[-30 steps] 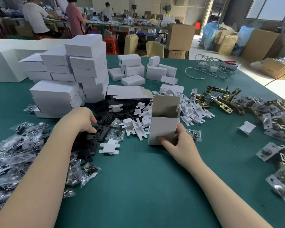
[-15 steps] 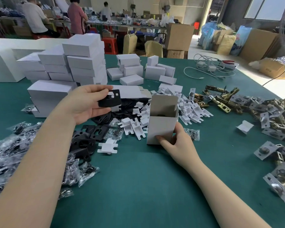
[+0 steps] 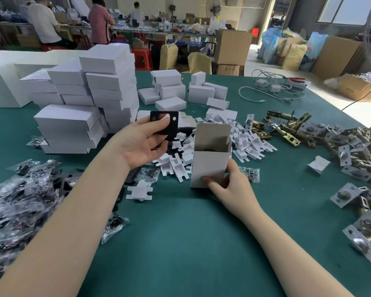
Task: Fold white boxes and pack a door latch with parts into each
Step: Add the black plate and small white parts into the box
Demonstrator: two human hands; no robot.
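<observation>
1. Left hand (image 3: 141, 144), centre frame, palm up, fingers pinching a black plate (image 3: 165, 124) held in the air.
2. Right hand (image 3: 229, 185) grips the lower front of the open white box (image 3: 210, 159); the box stands upright on the green surface (image 3: 180, 243).
3. Box mouth faces up, flap raised at the back, something dark already inside.
4. Key relation: mouth lies just right of and below the plate. Left hand is nearer; likely a short move right, then down.
5. Brass latches (image 3: 287, 129) lie right of the box, well apart.
</observation>
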